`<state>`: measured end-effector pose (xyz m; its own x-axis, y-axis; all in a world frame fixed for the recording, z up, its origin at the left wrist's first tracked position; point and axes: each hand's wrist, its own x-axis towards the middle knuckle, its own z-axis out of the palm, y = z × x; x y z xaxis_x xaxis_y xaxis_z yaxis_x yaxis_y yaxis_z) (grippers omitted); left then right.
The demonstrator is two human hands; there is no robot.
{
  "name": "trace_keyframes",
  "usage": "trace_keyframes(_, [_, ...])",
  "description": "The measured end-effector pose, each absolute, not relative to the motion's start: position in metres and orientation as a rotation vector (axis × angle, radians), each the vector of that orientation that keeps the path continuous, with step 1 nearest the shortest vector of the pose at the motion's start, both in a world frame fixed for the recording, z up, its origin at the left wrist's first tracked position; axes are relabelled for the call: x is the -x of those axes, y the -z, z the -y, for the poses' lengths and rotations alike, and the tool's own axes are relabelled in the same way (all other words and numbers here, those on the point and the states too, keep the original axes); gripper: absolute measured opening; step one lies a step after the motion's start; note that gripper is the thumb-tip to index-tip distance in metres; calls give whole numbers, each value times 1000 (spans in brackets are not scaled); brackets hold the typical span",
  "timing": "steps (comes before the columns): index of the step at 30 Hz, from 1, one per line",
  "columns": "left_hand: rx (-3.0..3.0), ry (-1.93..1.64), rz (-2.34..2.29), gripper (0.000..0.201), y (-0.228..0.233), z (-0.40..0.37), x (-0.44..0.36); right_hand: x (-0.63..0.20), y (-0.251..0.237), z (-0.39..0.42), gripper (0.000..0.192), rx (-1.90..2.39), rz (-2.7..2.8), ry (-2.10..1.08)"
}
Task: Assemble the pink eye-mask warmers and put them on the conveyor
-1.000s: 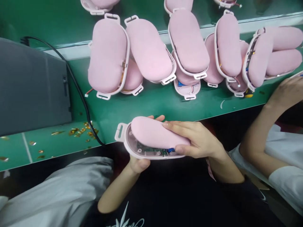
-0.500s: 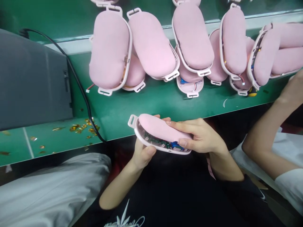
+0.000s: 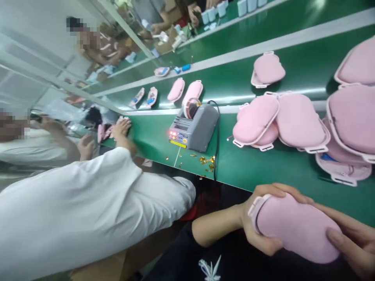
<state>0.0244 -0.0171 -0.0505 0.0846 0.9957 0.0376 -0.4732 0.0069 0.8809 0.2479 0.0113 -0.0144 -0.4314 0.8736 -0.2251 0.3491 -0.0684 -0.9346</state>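
Note:
Both my hands grip a pink padded oval case (image 3: 299, 228) with a pale rim and a strap loop at its left end. My left hand (image 3: 259, 234) wraps around that left end, thumb below and fingers along the far edge. My right hand (image 3: 354, 246) is closed on the right end, its thumb pressed on the pink cover. The case's open side and inner parts are hidden now. On the bench beyond my hands lie more such cases, among them a stacked pink case (image 3: 256, 119) and a neighbouring pink case (image 3: 301, 121).
A grey tape dispenser (image 3: 202, 127) with lit buttons stands on the green bench (image 3: 234, 168), its black cable (image 3: 217, 152) hanging over the edge. Gold scraps (image 3: 206, 160) lie nearby. A co-worker in white (image 3: 96, 195) sits close at left, one hand (image 3: 121, 127) on the bench.
The view has swung left, showing the dispenser and co-workers. The case in my hands has turned so its pink cover faces up; its circuit board and blue part no longer show.

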Motion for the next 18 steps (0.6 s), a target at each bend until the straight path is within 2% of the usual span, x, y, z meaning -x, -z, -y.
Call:
trace_keyframes(3, [-1029, -1256, -627, 100, 51, 4, -8, -250, 21, -19, 45, 1177, 1831, -1537])
trace_keyframes(7, [-1086, -1506, -753, 101, 25, 15, -1, -237, 1, -18, 84, 892, 2230, -1129])
trace_keyframes(8, [-1042, -1540, -809, 97, 17, 22, -1, -232, -7, -17, 88, 844, 2310, -1027])
trace_keyframes(10, [-955, -1525, -874, 94, 8, 33, 1, -222, -18, -16, 82, 768, 2348, -927])
trace_keyframes(15, [-867, -1513, -933, 91, 12, 43, 6, -217, -17, -27, 62, 694, 2099, -1212])
trace_keyframes(18, [-812, -1517, -942, 90, 16, 45, 4, -219, -11, -27, 56, 706, 2011, -1276])
